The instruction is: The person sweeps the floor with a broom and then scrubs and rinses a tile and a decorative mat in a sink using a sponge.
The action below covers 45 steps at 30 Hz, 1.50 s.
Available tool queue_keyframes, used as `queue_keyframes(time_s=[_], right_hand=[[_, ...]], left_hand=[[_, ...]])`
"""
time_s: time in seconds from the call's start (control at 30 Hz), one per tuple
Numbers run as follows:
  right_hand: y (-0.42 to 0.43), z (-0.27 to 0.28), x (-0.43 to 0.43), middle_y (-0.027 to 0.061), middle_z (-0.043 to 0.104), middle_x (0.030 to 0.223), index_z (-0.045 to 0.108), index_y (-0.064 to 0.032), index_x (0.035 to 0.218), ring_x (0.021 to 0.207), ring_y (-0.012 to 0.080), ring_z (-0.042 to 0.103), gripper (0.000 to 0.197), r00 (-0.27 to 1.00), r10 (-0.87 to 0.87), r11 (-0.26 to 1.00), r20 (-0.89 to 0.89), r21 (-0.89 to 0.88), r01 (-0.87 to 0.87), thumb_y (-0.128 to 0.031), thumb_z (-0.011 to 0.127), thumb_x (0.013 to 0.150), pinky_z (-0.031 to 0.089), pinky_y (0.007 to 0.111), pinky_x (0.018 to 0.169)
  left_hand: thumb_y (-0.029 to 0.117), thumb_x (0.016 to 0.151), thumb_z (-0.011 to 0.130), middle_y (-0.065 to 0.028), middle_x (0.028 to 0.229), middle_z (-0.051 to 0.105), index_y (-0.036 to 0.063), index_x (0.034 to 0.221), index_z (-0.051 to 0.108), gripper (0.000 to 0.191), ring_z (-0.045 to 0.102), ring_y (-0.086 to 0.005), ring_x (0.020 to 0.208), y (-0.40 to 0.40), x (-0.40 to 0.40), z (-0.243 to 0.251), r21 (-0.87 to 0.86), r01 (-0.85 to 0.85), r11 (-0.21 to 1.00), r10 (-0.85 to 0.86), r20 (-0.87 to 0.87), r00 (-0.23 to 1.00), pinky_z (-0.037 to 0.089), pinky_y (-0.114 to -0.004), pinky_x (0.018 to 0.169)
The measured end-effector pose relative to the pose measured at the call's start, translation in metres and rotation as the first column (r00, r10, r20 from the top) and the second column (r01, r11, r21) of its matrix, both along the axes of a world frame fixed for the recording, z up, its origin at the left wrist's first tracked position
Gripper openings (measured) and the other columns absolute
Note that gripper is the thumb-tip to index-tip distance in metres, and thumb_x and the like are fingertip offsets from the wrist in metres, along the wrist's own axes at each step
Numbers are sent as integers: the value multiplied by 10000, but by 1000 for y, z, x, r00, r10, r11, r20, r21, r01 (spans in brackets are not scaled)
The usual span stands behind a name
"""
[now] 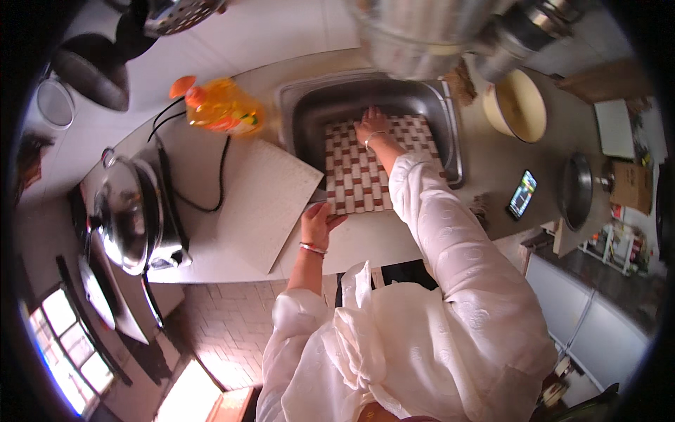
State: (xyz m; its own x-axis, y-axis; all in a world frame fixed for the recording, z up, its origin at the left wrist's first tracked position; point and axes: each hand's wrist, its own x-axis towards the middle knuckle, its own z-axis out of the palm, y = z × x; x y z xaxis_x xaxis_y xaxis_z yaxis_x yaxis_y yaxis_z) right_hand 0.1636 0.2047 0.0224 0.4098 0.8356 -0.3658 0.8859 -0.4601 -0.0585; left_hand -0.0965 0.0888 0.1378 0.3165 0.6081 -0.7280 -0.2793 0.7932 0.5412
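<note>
A brown-and-white patterned tile (358,179) lies over the stainless steel sink (311,95), its near edge resting by the counter front. My left hand (316,221) grips the near left corner of this tile. My right hand (372,127) lies at its far edge, fingers reaching past it into the basin; whether they curl beneath is hidden. To the left, a plain pale tile or board (269,195) lies on the counter, with one corner at the sink's rim.
An orange dish soap bottle (227,108) stands behind the pale board. A lidded pan (126,216) occupies the left counter, near a black cable (211,208). Right of the sink are a cream basin (516,105), a phone (522,194) and a dark pan (576,191).
</note>
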Motion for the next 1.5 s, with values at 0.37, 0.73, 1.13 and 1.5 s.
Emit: queue_keyframes(time_s=[0.37, 0.73, 1.13, 1.5], right_hand=[[3, 13, -55, 217, 333, 1391, 417, 24, 1283, 1244, 360, 376, 484, 781, 520, 821, -347, 455, -345, -40, 478, 807, 338, 396, 1033], [24, 5, -47, 186, 484, 1283, 478, -24, 1249, 1181, 350, 458, 425, 851, 418, 886, -318, 352, -303, -45, 417, 829, 386, 393, 991], [46, -20, -30, 158, 440, 1335, 555, -66, 1185, 1182, 354, 450, 376, 873, 393, 907, -289, 279, -316, -106, 443, 828, 358, 393, 1021], [-135, 99, -78, 142, 386, 1353, 436, 20, 1263, 1226, 295, 397, 399, 734, 593, 780, -331, 464, -420, -112, 442, 886, 347, 347, 1032]], left_hand=[[78, 887, 528, -50, 773, 539, -73, 931, 552, 159, 625, -200, 715, -6, 5, -10, 45, -25, 999, 29, -73, 997, 594, -405, 714], [84, 881, 541, -41, 787, 541, -60, 941, 549, 156, 623, -193, 707, 0, 16, -5, 30, -24, 999, 26, -99, 995, 593, -395, 701], [87, 885, 513, -101, 862, 593, -80, 956, 545, 185, 649, -253, 787, 3, 23, -9, 65, -23, 998, 27, -53, 998, 588, -403, 710], [59, 865, 525, -110, 867, 596, -64, 959, 551, 157, 636, -260, 793, -4, 8, -22, 41, -80, 996, 82, -51, 995, 581, -428, 722]])
